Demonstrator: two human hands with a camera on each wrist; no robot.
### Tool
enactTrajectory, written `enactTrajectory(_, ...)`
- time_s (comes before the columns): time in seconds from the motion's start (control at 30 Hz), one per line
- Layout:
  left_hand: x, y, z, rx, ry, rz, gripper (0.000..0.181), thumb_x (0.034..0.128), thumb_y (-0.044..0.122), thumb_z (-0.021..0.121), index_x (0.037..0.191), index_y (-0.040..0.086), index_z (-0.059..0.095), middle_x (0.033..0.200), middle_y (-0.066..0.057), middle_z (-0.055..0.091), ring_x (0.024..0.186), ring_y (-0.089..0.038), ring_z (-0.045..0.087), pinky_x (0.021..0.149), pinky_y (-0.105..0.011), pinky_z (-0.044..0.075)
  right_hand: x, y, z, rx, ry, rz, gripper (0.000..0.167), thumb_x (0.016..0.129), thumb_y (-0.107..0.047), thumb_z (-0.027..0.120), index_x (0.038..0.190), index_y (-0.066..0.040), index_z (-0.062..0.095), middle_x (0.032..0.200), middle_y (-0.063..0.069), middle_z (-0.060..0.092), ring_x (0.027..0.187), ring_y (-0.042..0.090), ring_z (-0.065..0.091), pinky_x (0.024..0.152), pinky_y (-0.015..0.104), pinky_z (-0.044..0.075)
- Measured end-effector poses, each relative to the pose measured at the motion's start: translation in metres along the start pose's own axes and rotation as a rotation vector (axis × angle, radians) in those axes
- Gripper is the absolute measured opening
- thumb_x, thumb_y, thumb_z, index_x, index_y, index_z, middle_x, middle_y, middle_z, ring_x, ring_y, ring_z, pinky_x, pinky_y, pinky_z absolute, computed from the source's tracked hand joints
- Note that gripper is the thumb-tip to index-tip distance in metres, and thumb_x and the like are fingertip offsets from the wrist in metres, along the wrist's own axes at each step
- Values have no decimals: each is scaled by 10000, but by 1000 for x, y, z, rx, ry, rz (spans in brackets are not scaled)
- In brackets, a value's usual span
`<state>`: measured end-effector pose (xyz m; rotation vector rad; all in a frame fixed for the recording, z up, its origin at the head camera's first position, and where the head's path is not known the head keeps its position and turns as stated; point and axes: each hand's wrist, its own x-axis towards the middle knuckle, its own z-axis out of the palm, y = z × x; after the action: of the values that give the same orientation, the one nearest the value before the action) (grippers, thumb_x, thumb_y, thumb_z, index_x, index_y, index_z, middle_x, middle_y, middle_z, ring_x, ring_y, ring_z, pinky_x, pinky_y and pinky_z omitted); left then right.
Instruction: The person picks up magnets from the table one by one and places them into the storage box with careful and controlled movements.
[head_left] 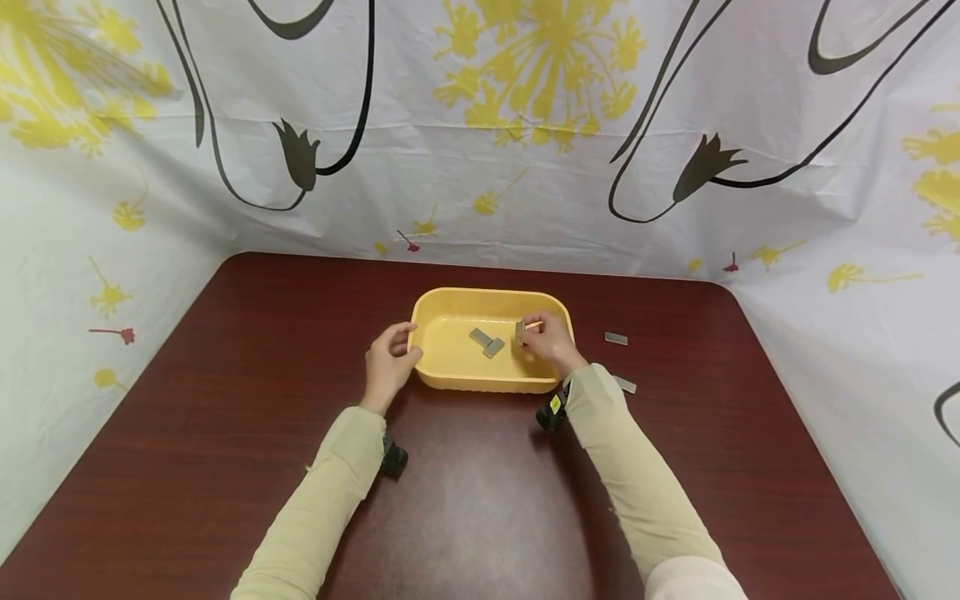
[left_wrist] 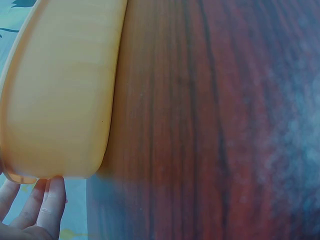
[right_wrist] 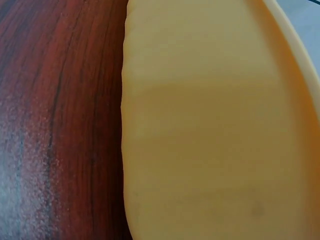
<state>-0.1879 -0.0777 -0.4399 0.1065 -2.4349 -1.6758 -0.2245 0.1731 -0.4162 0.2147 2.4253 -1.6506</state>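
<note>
**Right hand (head_left: pixel 552 342) pinches a small grey piece (head_left: pixel 520 330) over a yellow tray (head_left: pixel 487 385)**

The tray sits toward the far edge of the table (head_left: pixel 480 500), about midway between the far corners. The left hand (head_left: pixel 387 363) takes its left end between thumb and fingers, partly closed on the rim. The right hand's fingertips close on the grey piece inside the tray's right part; how firmly, I cannot tell.

Two more pieces (head_left: pixel 492 347) lie touching near the middle of the tray floor. Another (head_left: pixel 616 338) rests on the table toward its right edge, and one (head_left: pixel 626 384) nearer the near edge is partly hidden by the right sleeve (head_left: pixel 637 475).

The pieces look light, stiff, flat and perhaps slick; they would seem easiest to take by the long edges, between thumb and fingertip. The tray looks like light, slightly flexible plastic that could slide if bumped, so the rim is the natural hold.

The tabletop is smooth, dark red-brown wood grain with a pale sheen toward the near edge. Creased white cloth (head_left: pixel 450 208) with yellow and dark flower prints hangs beyond the far edge and both sides.
</note>
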Motion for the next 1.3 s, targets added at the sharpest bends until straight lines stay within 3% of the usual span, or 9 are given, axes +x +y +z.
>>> enactTrajectory(0.27, 0, 0, 0, 3, -1, -6, 355, 713, 64, 599, 1065, 110, 614, 991, -102, 623, 883, -224, 595, 721, -348, 485, 4, 2, 3, 9, 3, 26, 248, 815, 3, 561, 1040, 49, 467, 791, 121, 516, 768, 292, 601, 704, 341, 502)
enactTrajectory(0.53, 0, 0, 0, 1, 1, -9, 356, 712, 66, 600, 1065, 112, 616, 990, -102, 624, 878, -228, 598, 708, -347, 485, 5, 4, 4, -7, 1, 28, 267, 815, -3, 552, 1064, 40, 467, 825, 134, 520, 787, 328, 598, 698, 353, 500)
enactTrajectory(0.83, -1, 1, 0, 5, 0, -6, 359, 714, 68, 595, 1070, 109, 613, 995, -102, 625, 874, -222, 601, 694, -335, 485, 3, 4, 4, -8, 37, -34, 287, 818, 1, 512, 1096, 62, 474, 835, 116, 489, 636, 265, 582, 589, 351, 502)
enactTrajectory(1.3, 0, 0, 0, 11, 6, 6, 360, 708, 66, 594, 1066, 108, 615, 976, -97, 628, 864, -220, 604, 684, -331, 488, 0, 3, 4, 41, 59, -73, 253, 831, -25, 516, 1074, 42, 489, 897, 116, 472, 698, 293, 568, 624, 378, 506)
